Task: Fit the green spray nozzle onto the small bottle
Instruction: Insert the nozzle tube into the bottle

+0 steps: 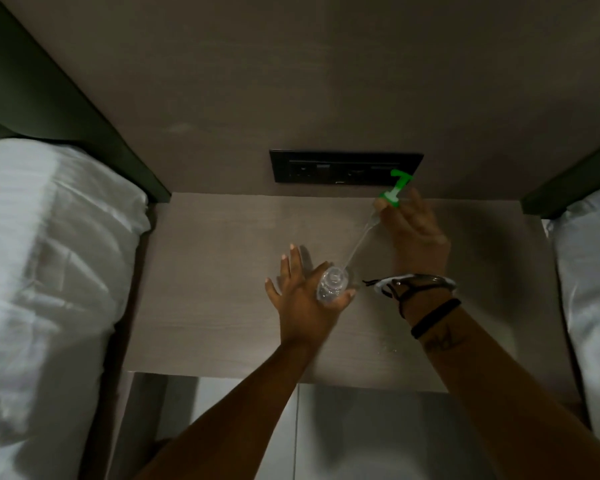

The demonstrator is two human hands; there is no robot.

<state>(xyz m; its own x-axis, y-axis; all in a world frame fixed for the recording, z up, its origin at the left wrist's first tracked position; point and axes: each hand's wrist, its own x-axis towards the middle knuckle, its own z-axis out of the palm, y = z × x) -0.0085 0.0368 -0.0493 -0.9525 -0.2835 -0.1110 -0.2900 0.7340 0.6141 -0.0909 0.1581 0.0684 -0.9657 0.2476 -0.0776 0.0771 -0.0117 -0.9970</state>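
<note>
**Dip tube meets bottle mouth over a bedside table**

A white pillow point(49, 237) lies against a dark green headboard point(49, 98) at the far left, just beside the left edge of a pale wood-grain bedside table point(222, 271). Over the middle of the tabletop, the person's left hand point(302, 296) grasps a small clear plastic bottle point(331, 285): the thumb and palm press its sides while the fingers splay out straight toward the back wall. The bottle is see-through and colourless, its round open mouth facing up toward the camera; whether its base touches the tabletop cannot be told.

A thin transparent dip tube point(359, 240) slants from the bottle's mouth up and to the right; its lower end sits at the opening. At its top is the green spray nozzle point(395, 188), bright green with a whitish patch on its stem, its head angled toward the back right. The right hand point(413, 226) pinches the nozzle's collar between fingertips, above the back right part of the table and well clear of the bottle. The nozzle's head overlaps a black socket panel point(346, 167) set in the brown wall just above the table's back edge.

The right wrist carries a white-and-black band point(416, 282) and a black cord bracelet point(437, 317). A second white pillow point(589, 289) lies beyond the table's right edge.
</note>
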